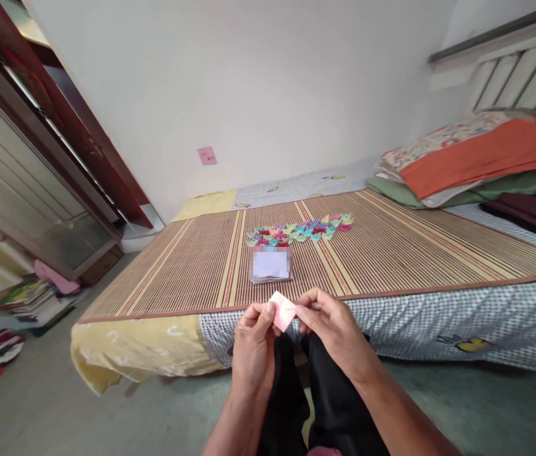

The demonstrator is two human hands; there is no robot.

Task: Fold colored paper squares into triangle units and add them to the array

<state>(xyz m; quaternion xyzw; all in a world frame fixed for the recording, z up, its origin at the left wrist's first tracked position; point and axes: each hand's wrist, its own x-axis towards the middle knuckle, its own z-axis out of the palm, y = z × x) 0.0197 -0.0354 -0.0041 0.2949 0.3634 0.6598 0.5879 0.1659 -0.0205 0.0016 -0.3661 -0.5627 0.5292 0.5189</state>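
While both hands (283, 323) pinch pink paper (283, 311) before the mat's (192, 266) near edge, folded bedding (477, 158) fills the bed's right corner.

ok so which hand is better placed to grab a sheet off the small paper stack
Probably the left hand: the paper stack lies almost straight ahead of it, while the right hand sits farther right. Both hold the pink paper.

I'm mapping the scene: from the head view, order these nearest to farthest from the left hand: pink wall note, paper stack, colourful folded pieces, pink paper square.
1. Pink paper square, in the left hand.
2. Paper stack, ahead on the mat.
3. Colourful folded pieces, behind the stack, trailing right.
4. Pink wall note, farthest, ahead and left.
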